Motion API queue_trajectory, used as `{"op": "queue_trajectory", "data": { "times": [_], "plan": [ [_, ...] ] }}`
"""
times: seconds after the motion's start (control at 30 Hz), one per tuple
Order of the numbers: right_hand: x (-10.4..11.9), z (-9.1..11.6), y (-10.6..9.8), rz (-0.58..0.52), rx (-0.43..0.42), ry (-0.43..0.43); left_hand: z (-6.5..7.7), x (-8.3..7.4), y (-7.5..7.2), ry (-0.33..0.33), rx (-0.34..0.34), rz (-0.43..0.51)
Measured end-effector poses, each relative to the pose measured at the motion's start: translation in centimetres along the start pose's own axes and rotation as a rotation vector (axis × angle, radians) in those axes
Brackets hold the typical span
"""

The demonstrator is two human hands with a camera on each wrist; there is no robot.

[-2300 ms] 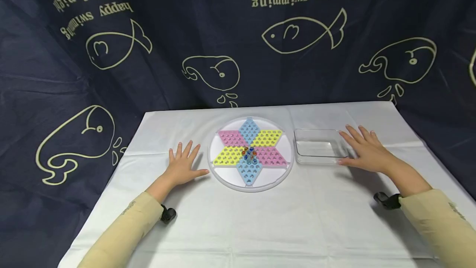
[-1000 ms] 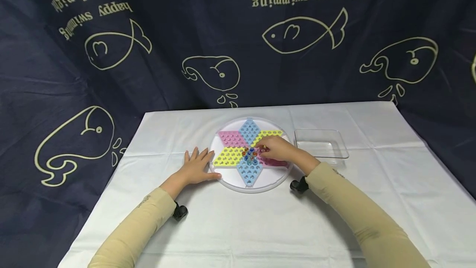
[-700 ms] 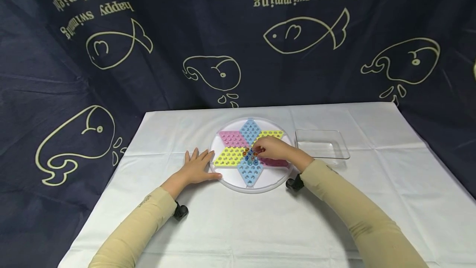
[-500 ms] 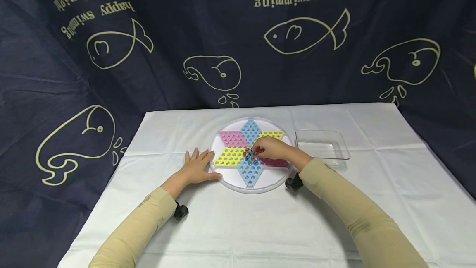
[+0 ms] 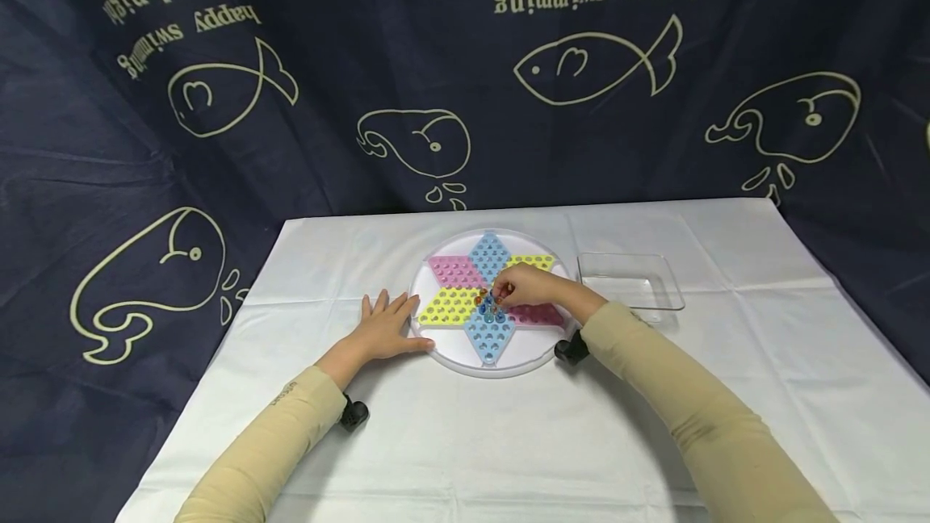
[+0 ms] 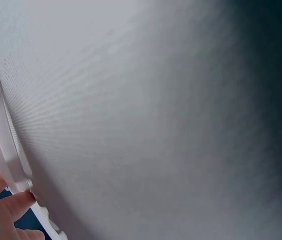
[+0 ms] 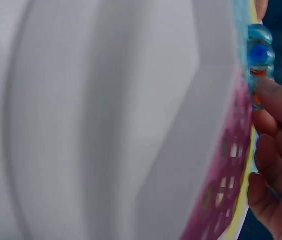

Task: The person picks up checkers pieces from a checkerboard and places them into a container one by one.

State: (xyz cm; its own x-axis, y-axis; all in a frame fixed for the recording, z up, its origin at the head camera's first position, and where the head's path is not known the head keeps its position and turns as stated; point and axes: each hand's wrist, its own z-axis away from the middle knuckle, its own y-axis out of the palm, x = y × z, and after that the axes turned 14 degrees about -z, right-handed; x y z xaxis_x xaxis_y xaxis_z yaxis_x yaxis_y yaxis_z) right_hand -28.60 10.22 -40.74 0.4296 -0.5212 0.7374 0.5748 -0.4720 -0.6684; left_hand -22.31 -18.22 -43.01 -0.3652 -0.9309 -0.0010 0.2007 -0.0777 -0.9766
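At the middle of the board (image 5: 445, 350), the right hand (image 5: 529, 285) pinches one of the clustered marbles (image 5: 484, 307); the left hand (image 5: 379, 332) spreads at the board's left edge. Picking up seems underway, calling for a careful lift.

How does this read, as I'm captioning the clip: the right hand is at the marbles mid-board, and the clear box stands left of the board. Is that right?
One slip: the head view shows the clear box standing right of the board. The right hand is indeed at the marbles mid-board.
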Motion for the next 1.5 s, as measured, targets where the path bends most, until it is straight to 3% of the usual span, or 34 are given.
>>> {"op": "queue_trajectory", "data": {
  "times": [0.73,1.13,1.5],
  "plan": [
    [-0.3,0.1,0.0,-0.069,0.001,0.025,0.0,-0.1,-0.2,-0.008,0.005,-0.009],
    [-0.3,0.9,-1.7,-0.126,-0.043,-0.006,0.0,-0.2,-0.4,-0.015,0.01,-0.005],
    [-0.2,1.9,-3.8,-0.225,-0.1,0.032,0.1,-0.2,-0.3,-0.025,-0.035,0.145]
  ]
}}
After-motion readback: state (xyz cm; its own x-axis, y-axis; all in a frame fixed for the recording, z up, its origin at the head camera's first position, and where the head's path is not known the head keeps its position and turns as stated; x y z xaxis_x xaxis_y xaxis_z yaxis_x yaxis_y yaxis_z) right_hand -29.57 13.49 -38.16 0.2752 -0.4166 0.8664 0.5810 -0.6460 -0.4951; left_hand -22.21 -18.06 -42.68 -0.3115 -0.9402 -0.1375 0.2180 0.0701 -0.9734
